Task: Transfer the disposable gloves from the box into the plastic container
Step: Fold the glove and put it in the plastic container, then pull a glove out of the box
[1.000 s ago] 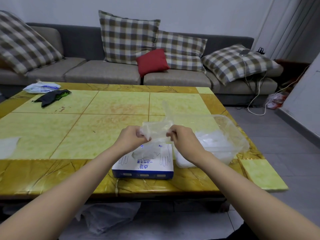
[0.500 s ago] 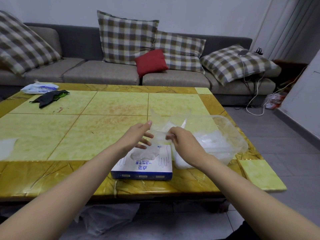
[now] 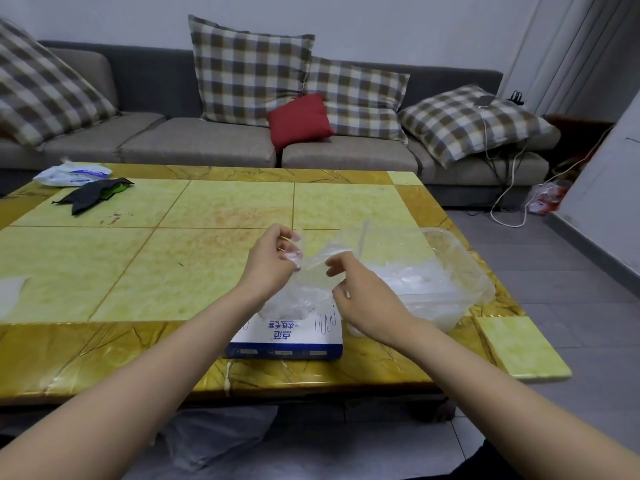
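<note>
A blue-and-white glove box [image 3: 287, 336] lies near the table's front edge, with crumpled gloves bulging from its opening [image 3: 294, 303]. Just to its right stands a clear plastic container [image 3: 465, 258] with several gloves lying inside. A thin transparent glove [image 3: 320, 259] hangs stretched between my hands, above the box. My left hand [image 3: 272, 263] pinches its left edge with curled fingers. My right hand [image 3: 363, 296] pinches its right part, close to the container's near left wall.
A black cloth [image 3: 91, 195] and a white plastic packet [image 3: 72, 174] lie at the table's far left. A loose glove [image 3: 10, 292] sits at the left edge. A sofa with checked and red cushions stands behind; cables trail on the floor to the right.
One second ago both hands held the glove bunched over the box. The left hand opened for a moment and now pinches the glove again, which is spread wider between the hands.
</note>
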Demonstrator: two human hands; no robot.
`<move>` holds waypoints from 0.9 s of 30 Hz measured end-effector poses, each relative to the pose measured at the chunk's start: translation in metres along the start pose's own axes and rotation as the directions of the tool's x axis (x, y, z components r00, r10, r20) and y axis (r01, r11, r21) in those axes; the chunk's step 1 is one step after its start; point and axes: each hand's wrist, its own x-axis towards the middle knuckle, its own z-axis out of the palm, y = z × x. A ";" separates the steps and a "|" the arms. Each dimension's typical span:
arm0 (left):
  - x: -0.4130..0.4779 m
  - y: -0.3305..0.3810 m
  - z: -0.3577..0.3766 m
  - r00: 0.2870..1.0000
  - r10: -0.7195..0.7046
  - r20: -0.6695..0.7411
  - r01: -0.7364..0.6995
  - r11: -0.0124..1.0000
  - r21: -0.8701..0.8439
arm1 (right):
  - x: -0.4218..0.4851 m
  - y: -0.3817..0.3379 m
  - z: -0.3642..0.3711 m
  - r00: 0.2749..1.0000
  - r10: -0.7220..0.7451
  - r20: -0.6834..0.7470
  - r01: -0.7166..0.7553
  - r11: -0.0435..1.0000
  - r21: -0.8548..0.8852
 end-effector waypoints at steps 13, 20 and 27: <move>-0.003 0.019 -0.003 0.951 0.291 0.100 -0.305 0.937 0.168 | 0.024 -0.002 -0.012 0.966 0.176 -0.188 -0.177 0.984 0.011; 0.004 0.027 -0.006 0.944 0.315 0.100 -0.329 0.922 0.204 | 0.033 -0.001 -0.014 0.977 0.153 -0.152 -0.165 0.984 -0.074; 0.019 0.030 -0.012 0.978 0.184 -0.102 -0.165 0.972 0.167 | 0.037 0.006 -0.023 0.924 0.205 -0.324 -0.180 0.978 0.105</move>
